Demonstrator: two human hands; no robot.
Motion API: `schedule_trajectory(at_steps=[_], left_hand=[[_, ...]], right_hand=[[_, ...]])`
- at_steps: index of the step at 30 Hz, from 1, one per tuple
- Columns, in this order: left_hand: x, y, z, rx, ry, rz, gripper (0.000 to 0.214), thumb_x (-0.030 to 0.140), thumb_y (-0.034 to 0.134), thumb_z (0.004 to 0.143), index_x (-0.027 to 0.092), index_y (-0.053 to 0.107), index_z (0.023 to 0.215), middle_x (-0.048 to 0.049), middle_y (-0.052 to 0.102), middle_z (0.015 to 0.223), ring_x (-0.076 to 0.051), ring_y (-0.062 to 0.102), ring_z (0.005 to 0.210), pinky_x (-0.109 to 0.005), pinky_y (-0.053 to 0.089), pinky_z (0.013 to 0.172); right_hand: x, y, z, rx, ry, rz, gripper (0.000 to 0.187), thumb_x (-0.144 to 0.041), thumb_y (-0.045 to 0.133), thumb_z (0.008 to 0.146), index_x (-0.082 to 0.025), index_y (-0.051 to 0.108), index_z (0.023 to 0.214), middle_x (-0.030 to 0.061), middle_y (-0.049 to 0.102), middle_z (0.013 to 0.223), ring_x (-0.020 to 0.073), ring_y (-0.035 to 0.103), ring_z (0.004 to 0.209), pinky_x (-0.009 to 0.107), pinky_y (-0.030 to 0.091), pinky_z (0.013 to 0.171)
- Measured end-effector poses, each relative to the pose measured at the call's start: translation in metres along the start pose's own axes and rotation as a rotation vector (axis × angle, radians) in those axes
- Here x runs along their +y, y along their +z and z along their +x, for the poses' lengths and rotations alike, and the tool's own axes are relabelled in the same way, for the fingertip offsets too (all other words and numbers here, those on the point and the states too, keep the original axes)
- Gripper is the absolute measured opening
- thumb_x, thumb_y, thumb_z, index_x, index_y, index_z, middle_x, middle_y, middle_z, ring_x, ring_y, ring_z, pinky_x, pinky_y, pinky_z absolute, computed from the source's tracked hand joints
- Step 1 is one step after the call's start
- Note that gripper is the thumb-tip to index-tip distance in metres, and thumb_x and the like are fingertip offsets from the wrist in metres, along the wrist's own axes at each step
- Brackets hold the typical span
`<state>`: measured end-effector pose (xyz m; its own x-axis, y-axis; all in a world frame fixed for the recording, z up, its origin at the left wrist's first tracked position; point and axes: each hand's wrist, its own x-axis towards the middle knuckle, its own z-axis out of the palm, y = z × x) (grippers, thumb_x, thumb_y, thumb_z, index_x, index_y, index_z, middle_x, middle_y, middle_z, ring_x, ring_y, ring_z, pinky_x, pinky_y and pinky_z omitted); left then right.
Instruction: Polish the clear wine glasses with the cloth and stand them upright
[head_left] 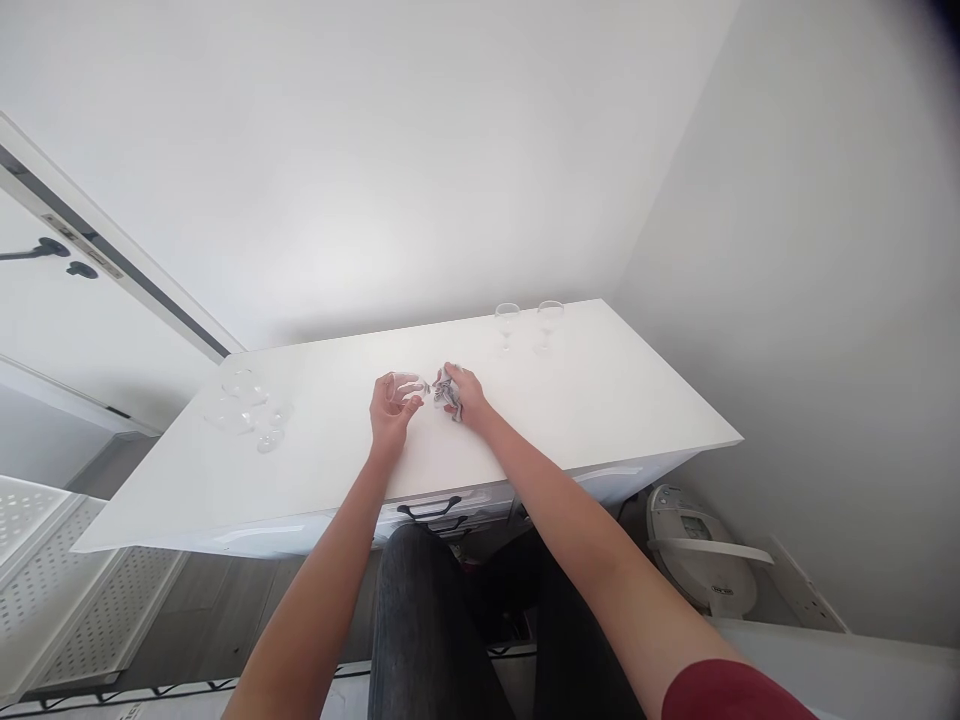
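My left hand (388,410) is closed around the bowl of a clear wine glass (409,386), which lies sideways in the grip with its stem end toward the right. Bunched in my right hand (466,395) is a grey-and-white patterned cloth (448,393), at the stem end of that glass. The fingers partly cover the stem and foot, so I cannot tell whether the cloth wraps them. Both hands are just above the middle of the white cabinet top (330,450).
Two stemmed glasses (550,320) stand upright at the back right. Several clear glasses (244,400) are grouped at the left. A wall rises behind the cabinet, and a black drawer handle (429,510) sticks out in front. A rice cooker (701,550) is at the lower right.
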<state>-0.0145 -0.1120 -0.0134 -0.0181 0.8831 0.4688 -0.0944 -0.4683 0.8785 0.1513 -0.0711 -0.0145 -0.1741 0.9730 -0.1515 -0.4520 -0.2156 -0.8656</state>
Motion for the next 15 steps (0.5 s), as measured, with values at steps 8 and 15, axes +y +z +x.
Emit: schedule_trajectory(at_steps=[8, 15], left_hand=[[0.003, 0.000, 0.004, 0.320, 0.101, 0.102, 0.057, 0.042, 0.085, 0.081, 0.026, 0.058, 0.128, -0.0091, 0.067, 0.121, -0.021, 0.069, 0.104, -0.027, 0.060, 0.064], [0.002, -0.002, 0.003, 0.365, 0.001, 0.338, 0.054, 0.041, 0.083, 0.083, 0.030, 0.064, 0.132, -0.0086, 0.064, 0.126, -0.019, 0.067, 0.104, -0.025, 0.057, 0.068]], right_hand=[[-0.001, -0.011, -0.011, 0.220, -0.630, -0.731, 0.035, -0.048, 0.054, 0.098, -0.021, 0.062, 0.077, 0.0067, 0.070, 0.101, 0.0190, 0.062, 0.095, 0.030, 0.052, 0.083], [0.015, -0.005, -0.015, -0.332, -0.726, -1.424, 0.026, -0.034, 0.056, 0.099, -0.032, 0.074, 0.118, -0.0016, 0.065, 0.134, 0.0097, 0.062, 0.074, 0.026, 0.045, 0.072]])
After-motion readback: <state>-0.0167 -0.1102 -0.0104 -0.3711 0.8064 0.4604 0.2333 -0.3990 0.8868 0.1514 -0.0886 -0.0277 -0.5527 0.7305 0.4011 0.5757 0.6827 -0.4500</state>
